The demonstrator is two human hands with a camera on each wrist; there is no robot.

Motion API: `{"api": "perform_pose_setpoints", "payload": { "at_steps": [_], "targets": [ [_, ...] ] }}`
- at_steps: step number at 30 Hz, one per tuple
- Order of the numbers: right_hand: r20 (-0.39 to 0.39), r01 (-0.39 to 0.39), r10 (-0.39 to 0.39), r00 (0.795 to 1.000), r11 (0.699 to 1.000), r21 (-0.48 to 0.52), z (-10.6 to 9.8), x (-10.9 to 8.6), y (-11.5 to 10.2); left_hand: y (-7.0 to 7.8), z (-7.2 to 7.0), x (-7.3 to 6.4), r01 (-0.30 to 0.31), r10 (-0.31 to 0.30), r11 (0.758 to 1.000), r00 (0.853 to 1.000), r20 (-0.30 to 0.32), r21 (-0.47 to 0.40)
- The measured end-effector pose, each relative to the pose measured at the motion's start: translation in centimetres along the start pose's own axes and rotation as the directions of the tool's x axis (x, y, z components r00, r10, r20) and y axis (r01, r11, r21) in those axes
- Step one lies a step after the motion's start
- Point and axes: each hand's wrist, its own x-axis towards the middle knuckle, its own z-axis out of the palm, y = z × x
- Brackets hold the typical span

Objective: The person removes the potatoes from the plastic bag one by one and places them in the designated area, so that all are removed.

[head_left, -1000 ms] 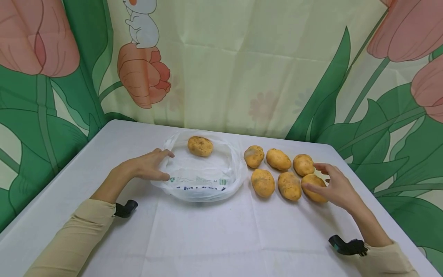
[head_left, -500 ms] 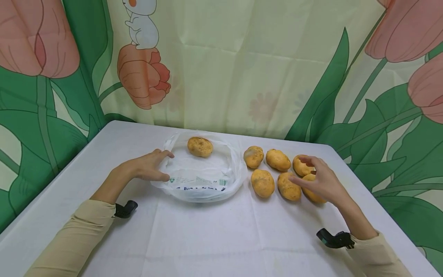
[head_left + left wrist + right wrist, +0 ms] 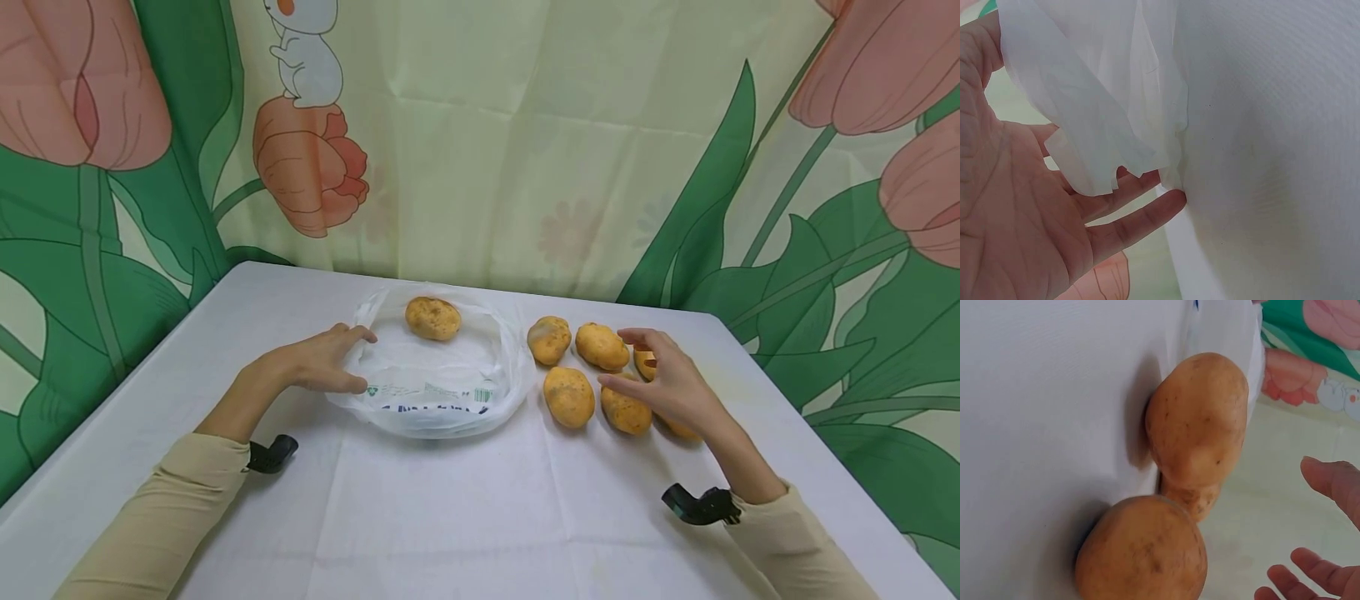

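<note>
A white plastic bag lies spread on the table with its mouth wide, and one potato sits inside at the back. My left hand rests at the bag's left rim, thumb and fingers apart; in the left wrist view the bag's thin edge drapes over its extended fingers. My right hand hovers above the right end of the loose potatoes, fingers spread, holding nothing. It partly hides a rear potato and a front potato. The right wrist view shows a potato beyond the fingers.
Loose potatoes stand in two rows right of the bag, among them a front-left potato and a back-left potato. A white cloth covers the table. Behind it hangs a curtain printed with tulips.
My right hand has moved left across the loose potatoes, from the rightmost ones towards the middle of the group. My left hand and the bag have stayed in place.
</note>
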Motion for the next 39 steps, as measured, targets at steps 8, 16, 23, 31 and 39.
{"api": "perform_pose_setpoints", "payload": {
  "at_steps": [8,16,23,31,39],
  "targets": [
    [0.01,0.054,-0.054,0.998,0.998,0.028,1.0,0.6,-1.2,0.1,0.0,-0.1,0.001,-0.001,1.0,1.0,0.002,0.002],
    [0.009,0.093,-0.094,0.995,0.992,0.081,1.9,1.2,-2.4,0.0,0.0,-0.1,-0.002,0.002,1.0,1.0,-0.002,0.003],
    [0.021,0.133,-0.135,0.991,0.987,0.096,2.8,1.9,-3.8,-0.1,0.0,-0.1,-0.011,0.012,1.0,1.0,-0.009,0.004],
    [0.019,0.171,-0.173,0.985,0.98,0.101,3.9,2.6,-5.2,0.0,-0.1,-0.2,-0.018,0.018,1.0,1.0,-0.007,0.003],
    [0.052,0.204,-0.212,0.976,0.97,0.13,4.7,3.1,-6.6,0.1,-0.2,-0.1,0.006,-0.006,1.0,1.0,0.002,0.003]
  ]
}}
